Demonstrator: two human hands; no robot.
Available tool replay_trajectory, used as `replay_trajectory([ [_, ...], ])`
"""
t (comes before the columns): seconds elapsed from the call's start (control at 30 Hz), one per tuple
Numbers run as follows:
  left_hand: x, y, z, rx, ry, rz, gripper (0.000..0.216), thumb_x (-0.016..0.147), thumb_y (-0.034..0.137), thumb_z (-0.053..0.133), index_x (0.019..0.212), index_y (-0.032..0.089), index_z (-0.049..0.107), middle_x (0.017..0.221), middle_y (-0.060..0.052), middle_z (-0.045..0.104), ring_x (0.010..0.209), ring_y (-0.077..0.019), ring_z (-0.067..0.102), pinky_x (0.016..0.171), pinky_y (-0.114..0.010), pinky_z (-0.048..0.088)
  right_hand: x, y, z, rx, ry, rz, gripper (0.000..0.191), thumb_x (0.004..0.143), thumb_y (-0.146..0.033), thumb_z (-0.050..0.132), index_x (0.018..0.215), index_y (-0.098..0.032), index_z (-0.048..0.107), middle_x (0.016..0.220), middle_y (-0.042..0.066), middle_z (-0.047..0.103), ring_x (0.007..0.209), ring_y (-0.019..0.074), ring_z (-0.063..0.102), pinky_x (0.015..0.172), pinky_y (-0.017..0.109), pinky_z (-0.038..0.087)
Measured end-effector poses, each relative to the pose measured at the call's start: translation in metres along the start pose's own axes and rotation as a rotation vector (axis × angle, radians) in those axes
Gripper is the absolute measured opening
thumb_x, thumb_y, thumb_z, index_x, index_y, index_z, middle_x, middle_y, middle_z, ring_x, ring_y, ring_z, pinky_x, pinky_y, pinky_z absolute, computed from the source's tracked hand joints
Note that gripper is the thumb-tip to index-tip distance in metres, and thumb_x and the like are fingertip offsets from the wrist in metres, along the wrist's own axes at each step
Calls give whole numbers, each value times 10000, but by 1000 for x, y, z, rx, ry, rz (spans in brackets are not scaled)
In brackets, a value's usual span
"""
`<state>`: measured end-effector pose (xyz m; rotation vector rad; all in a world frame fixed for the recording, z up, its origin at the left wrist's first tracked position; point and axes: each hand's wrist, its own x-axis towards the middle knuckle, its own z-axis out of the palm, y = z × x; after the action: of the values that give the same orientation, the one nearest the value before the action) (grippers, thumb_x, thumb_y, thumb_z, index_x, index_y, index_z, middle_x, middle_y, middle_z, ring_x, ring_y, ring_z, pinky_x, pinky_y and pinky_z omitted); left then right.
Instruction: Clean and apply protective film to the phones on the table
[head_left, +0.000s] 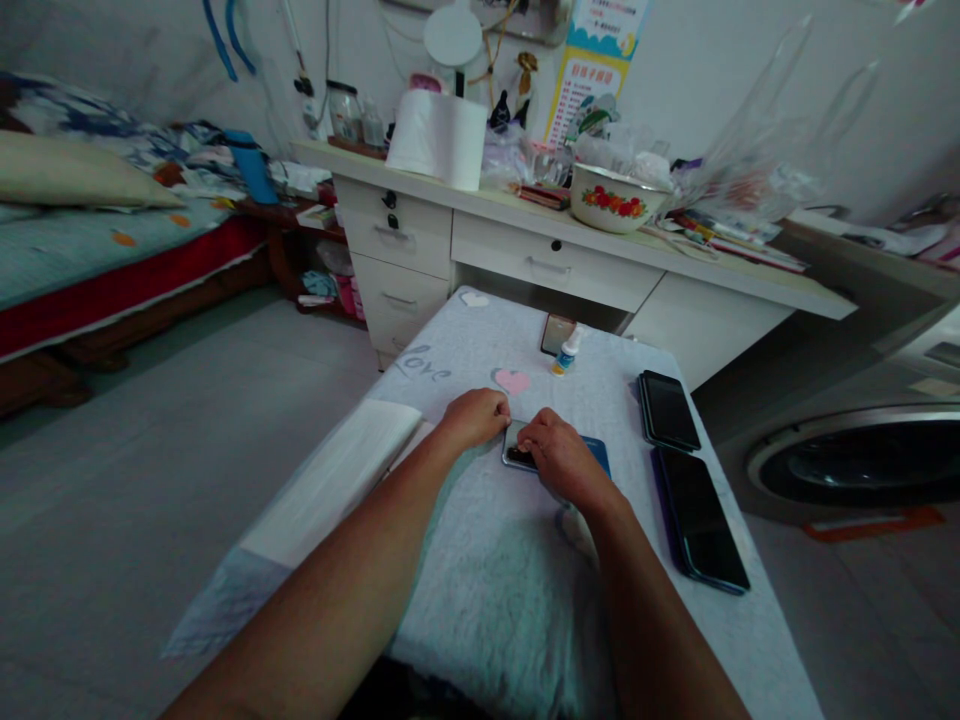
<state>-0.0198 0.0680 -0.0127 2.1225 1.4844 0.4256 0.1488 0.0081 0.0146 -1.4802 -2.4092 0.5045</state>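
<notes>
A phone [517, 457] with a dark, shiny left part and a blue right end lies flat on the cloth-covered table, partly hidden under my right hand. My left hand [478, 415] is closed at the phone's upper left corner; whatever its fingers pinch is too small to make out. Over the middle of the phone, my right hand [555, 448] presses down with curled fingers. Something small and pale may be under those fingertips. Behind the hands stands a small white spray bottle [566, 353] with a blue and yellow label.
Two dark phones, one [670, 410] behind the other [701, 520], lie along the table's right side. Another phone [557, 334] rests at the far edge. White sheets [337, 480] cover the left side. Beyond stand a desk [525, 250] and a washing machine [862, 400].
</notes>
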Motion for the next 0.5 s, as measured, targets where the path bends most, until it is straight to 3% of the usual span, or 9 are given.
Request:
replay_trajectory([
  [0.5,-1,1,0,11,0,10,137,763,243,572,790,186,693,826,-15,704,722,-126,589,614,-213,388,-9,5,-16,-55,-136,20,249,865,-88,471,820,-150,707,859,60,565,800,132,549,766,233,379],
])
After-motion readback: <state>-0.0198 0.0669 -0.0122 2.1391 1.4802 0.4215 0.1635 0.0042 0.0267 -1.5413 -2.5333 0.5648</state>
